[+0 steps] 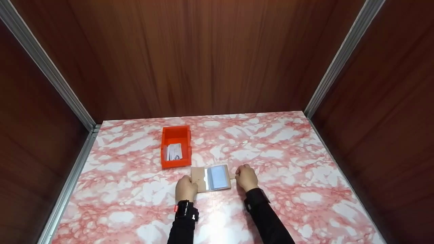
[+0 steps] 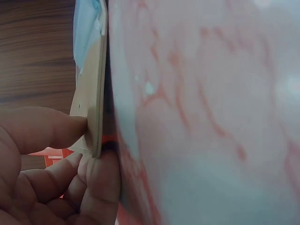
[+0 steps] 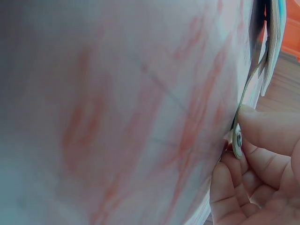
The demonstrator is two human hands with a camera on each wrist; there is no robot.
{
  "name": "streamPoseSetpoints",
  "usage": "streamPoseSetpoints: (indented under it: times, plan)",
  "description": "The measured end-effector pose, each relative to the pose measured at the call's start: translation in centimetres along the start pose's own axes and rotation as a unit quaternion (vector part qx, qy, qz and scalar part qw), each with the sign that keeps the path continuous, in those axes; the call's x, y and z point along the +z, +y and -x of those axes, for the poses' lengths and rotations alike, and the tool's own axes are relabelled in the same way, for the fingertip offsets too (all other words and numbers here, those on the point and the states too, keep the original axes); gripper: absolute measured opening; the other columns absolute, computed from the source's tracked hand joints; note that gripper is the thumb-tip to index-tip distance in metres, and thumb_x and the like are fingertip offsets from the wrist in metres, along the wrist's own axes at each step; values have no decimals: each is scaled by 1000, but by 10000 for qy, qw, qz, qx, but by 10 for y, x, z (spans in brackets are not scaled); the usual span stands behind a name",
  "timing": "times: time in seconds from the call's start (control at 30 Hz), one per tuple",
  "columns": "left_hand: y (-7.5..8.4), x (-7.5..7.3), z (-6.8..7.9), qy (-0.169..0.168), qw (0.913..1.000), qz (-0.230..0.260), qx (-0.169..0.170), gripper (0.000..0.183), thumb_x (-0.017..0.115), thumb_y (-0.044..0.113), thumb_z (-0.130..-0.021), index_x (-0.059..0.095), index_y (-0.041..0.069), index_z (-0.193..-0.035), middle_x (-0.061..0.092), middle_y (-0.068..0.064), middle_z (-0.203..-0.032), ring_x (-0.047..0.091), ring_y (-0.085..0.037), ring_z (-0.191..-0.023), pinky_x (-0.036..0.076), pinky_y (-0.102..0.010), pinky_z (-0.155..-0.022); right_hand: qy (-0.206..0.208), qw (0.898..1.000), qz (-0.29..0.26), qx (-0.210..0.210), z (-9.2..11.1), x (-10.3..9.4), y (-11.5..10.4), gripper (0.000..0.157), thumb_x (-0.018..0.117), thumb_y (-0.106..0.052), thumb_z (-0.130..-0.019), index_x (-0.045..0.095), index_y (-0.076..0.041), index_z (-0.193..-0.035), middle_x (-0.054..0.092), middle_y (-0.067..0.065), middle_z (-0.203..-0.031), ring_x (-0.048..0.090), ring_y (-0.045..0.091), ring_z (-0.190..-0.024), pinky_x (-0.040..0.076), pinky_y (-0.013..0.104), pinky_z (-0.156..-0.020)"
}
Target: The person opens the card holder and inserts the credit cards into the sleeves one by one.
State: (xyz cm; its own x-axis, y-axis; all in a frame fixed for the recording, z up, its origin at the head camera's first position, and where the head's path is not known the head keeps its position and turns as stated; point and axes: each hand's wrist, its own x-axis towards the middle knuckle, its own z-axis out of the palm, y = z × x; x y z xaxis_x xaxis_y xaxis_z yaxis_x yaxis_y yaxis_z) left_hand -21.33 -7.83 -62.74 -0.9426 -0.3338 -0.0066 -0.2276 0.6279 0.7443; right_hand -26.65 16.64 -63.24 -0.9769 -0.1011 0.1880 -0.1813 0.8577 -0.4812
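Tan card holder [image 1: 211, 178] is lying open, near-right of the orange bin [image 1: 176, 164]. Left hand [image 1: 186, 189] is pinching its left cover [image 1: 198, 172], right hand [image 1: 247, 177] its strap [image 1: 232, 176]; gentle tension is probably working best.

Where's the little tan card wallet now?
In the head view, the open wallet is in the lower middle, between the left hand and the right hand, just below and right of the orange box.
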Motion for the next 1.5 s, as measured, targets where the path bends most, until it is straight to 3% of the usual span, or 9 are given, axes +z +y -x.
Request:
streamPoseSetpoints:
  times: [0.5,0.77,0.93,1.2,1.5]
  plan:
    - [2,2,-4,-28,9994,-219,-248,15,68,5,-78,60,0,-89,63,-13,-82,64,-36,-79,49,-49,-73,4,9999,-24,164,0,0,-2,10,71,-2,-75,64,-7,-78,55,10,-87,60,37,-83,51,46,-71]
    - [3,1,-5,-66,9994,-247,-235,13,65,4,-76,60,0,-88,62,-13,-82,63,-36,-79,49,-49,-73,300,9995,-80,88,3,-3,-4,6,70,-1,-75,66,-4,-78,57,12,-86,60,39,-84,50,47,-75]
    - [2,0,-3,-94,9993,-273,-243,12,66,5,-78,61,0,-88,63,-14,-83,63,-36,-80,49,-49,-74,464,9987,58,186,9,-6,-12,8,75,-6,-78,66,-6,-79,59,11,-91,58,37,-88,51,47,-70]
    - [0,2,-5,-100,9995,-180,-244,13,64,5,-76,61,-1,-88,63,-14,-83,63,-36,-79,49,-50,-73,1002,9942,-153,-350,13,-11,-33,17,77,-4,-78,68,-6,-93,64,10,-95,59,33,-88,52,44,-68]
    - [1,-1,-5,-145,9993,-162,-312,16,66,6,-78,62,-2,-91,64,-15,-86,63,-37,-82,49,-50,-76,666,9945,-269,-765,21,-1,-47,15,77,-4,-76,66,-7,-86,58,3,-78,58,24,-73,49,38,-64]
